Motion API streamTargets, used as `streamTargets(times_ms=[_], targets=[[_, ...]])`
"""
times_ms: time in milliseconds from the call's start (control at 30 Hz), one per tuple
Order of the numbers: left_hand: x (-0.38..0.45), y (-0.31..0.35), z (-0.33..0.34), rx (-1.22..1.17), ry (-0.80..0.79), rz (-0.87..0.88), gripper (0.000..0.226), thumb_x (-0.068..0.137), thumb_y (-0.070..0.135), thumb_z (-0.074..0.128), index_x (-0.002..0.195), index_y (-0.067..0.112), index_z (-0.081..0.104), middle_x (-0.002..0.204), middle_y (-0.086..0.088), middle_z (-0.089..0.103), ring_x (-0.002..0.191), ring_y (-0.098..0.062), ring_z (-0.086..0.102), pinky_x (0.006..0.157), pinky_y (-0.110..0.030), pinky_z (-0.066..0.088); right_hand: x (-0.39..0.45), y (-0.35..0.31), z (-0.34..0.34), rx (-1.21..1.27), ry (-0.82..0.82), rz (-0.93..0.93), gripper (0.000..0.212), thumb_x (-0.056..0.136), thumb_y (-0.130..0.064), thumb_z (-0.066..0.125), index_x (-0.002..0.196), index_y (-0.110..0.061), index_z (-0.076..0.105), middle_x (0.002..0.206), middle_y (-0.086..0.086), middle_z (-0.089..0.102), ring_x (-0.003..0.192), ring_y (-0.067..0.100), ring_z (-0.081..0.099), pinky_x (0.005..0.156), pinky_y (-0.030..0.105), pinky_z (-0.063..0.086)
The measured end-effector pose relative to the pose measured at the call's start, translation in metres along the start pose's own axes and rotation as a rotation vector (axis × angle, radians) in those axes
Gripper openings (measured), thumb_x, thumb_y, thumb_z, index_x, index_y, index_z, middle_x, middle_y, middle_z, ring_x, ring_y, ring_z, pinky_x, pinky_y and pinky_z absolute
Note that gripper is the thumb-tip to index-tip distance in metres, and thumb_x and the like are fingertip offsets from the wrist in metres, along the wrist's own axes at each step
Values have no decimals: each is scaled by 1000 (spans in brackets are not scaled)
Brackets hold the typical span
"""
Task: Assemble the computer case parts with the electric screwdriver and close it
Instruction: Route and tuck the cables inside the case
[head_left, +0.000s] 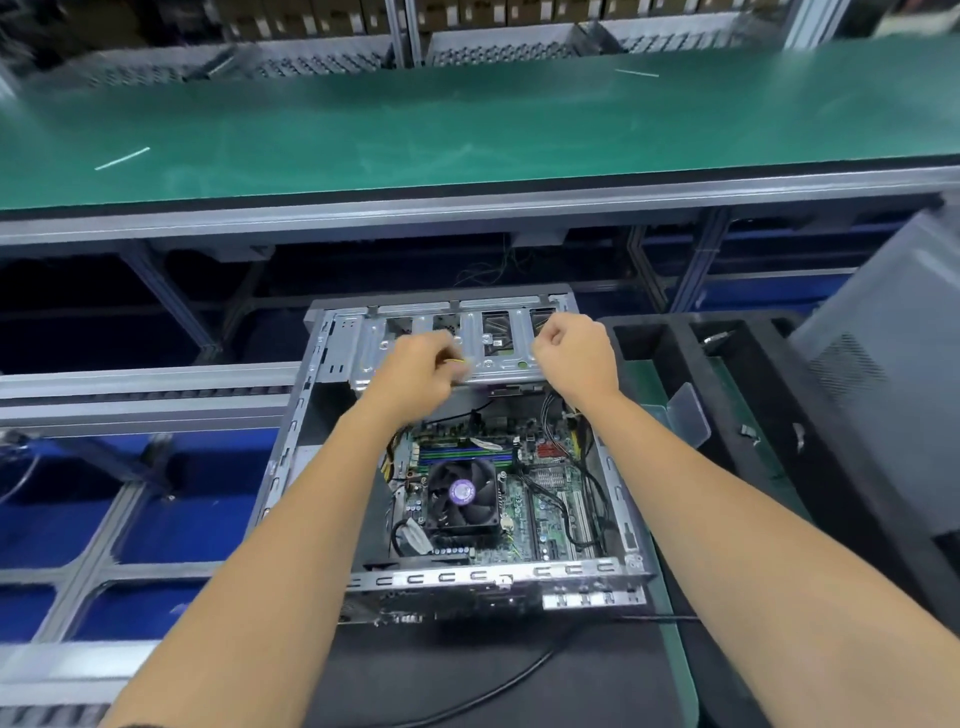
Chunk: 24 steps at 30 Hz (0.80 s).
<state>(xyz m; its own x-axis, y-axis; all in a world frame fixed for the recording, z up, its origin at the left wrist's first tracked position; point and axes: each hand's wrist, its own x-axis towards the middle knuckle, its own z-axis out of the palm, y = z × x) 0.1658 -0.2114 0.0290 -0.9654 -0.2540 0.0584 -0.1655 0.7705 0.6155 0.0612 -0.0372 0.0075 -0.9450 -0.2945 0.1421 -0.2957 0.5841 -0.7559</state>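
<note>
open computer case (306, 441) lying flat on a dark mat (467, 670), side panel off, interior facing up. inside: motherboard (540, 499) with black cpu fan (462, 493), purple label at the hub, black cables along the right edge. silver drive cage (415, 332) across the far end of the case.

left hand (421, 371) over the near edge of the drive cage, fingers curled, blurred; something thin and yellow at the fingertips, grip not clear enough to tell. right hand (571, 358) at the cage's right end, curled into a fist, knuckles up; whether anything is held inside cannot be told.

right of the case: black foam tray (675, 353) with compartments, grey case panel (883, 332) leaning beyond it. behind: green conveyor belt (467, 119), two thin white strips on it. electric screwdriver not identifiable.
</note>
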Motion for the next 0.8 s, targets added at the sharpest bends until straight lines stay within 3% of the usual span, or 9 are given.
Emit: streamTargets(times_ms=[100,167,233,300,433,533,667,800], targets=[[-8,3,7,-38,-318,68,16,92,14,57,79,23,59,76,0,64,71,-17,59,63,-30,47,0,0,1,-16,6,-11,20,83,-11,55,64,-17,53,64,-6,57,60,12,50,54,24,41],[-7,-1,15,26,-418,67,14,93,15,56,81,21,58,77,4,61,69,-12,57,58,-26,45,0,0,0,-23,7,-17,22,84,-11,55,63,-18,52,65,-5,58,60,12,50,53,24,40],[-4,-7,19,94,-392,61,13,93,14,56,81,18,59,75,10,56,68,-6,52,56,-23,38,-1,-1,0,-24,3,-21,24,84,-11,56,62,-19,51,64,-6,57,60,12,50,55,26,39],[-2,-14,25,167,-355,72,8,92,16,58,85,15,62,77,12,58,73,-9,54,60,-25,41,-1,-1,-1,-28,6,-18,20,85,-11,56,65,-17,56,63,-8,56,59,9,49,54,25,37],[-12,-31,46,612,-194,101,6,88,14,55,92,16,51,96,-2,64,87,-24,60,63,-32,39,1,0,1,-44,8,-16,12,85,-12,57,76,-11,65,65,-10,56,59,5,48,50,22,33],[-10,-36,59,789,-85,-5,6,85,15,55,91,15,55,93,-5,67,84,-26,63,63,-30,35,2,1,1,-57,6,-12,12,86,-13,56,80,-9,66,67,-8,57,60,5,48,50,22,35],[2,-33,78,548,-9,-133,8,89,13,50,84,10,54,87,-12,66,78,-30,59,66,-29,36,3,1,3,-57,10,-5,11,85,-14,57,80,-9,66,67,-9,58,62,4,47,51,23,34],[18,-30,92,188,-168,-236,18,95,16,43,95,5,58,95,-15,65,83,-32,56,72,-34,44,3,1,3,-55,6,-11,11,84,-13,57,77,-10,65,65,-10,57,61,6,50,50,21,33]])
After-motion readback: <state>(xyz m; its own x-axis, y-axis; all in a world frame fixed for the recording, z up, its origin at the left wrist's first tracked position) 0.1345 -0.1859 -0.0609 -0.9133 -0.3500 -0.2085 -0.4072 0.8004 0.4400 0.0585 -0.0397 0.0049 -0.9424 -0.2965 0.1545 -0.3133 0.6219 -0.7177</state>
